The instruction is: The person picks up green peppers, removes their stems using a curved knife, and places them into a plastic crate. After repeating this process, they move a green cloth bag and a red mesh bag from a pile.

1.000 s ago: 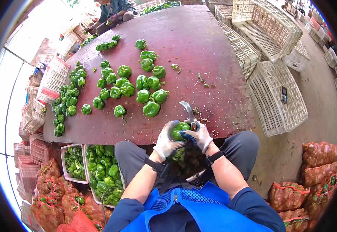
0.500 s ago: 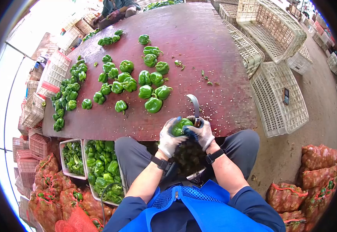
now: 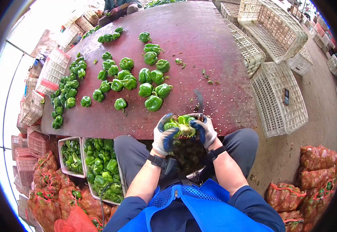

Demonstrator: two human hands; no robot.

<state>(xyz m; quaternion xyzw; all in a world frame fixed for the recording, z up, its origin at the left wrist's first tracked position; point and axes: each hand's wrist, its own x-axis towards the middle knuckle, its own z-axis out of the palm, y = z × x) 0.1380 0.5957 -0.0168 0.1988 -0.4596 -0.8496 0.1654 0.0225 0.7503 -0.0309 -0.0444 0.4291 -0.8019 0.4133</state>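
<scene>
A green bell pepper [image 3: 184, 127] is split open between my gloved hands above the table's near edge, its pale inside and seeds showing. My left hand [image 3: 163, 134] is closed round its left half. My right hand [image 3: 208, 132] grips the right half and also keeps hold of a curved knife [image 3: 199, 101], whose blade points away from me over the table. The handle is mostly hidden by the fingers. Whole green bell peppers [image 3: 153, 103] lie just beyond my hands, with more in loose groups to the left.
Pepper scraps [image 3: 180, 62] and seeds litter the red table [image 3: 203, 34]. Pepper-filled crates [image 3: 84, 154] stand by my left leg. Pale plastic crates [image 3: 271, 112], one with a phone [image 3: 286, 96] on it, stand right. Mesh sacks [image 3: 285, 196] flank me. Another person [image 3: 120, 7] sits at the far end.
The pepper has gone from whole-looking to pulled open, its inside now facing up. My hands have spread slightly apart, and the knife blade has swung a little to the right.
</scene>
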